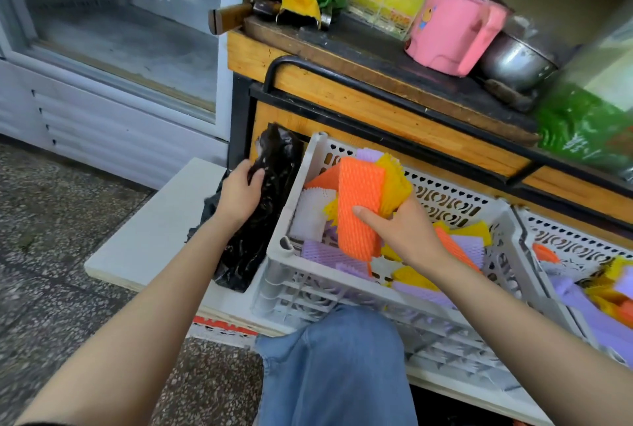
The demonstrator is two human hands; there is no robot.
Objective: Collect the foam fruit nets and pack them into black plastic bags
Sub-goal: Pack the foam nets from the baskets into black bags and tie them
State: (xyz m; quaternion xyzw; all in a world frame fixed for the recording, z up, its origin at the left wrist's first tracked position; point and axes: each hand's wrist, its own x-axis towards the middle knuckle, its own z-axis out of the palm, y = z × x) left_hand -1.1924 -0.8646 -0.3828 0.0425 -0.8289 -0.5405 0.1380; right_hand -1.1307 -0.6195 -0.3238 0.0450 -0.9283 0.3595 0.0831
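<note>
Gripping a small bundle of foam nets, the right hand (404,230) lays its thumb across the front of an orange net (359,206) and curls its fingers behind, with a yellow net (395,182) pinched into the same hold — taking several at once probably saves trips. The bundle hangs just above the white crate (301,186), over the loose purple, white, yellow and orange nets lying inside.

The left hand (239,192) pinches the upper edge of the black plastic bag (260,220), which stands on a pale board (154,230) just beside the crate's left wall. Held up by its top like that, the bag seems readied for the nets to drop in with one short sideways move; whether its mouth is open I cannot tell.

A second crate (548,230), close on the right, holds more nets — much collecting looks undone. Behind, on a wooden counter (376,110), a pink pot (452,25) stands beside a steel bowl (513,62).
</note>
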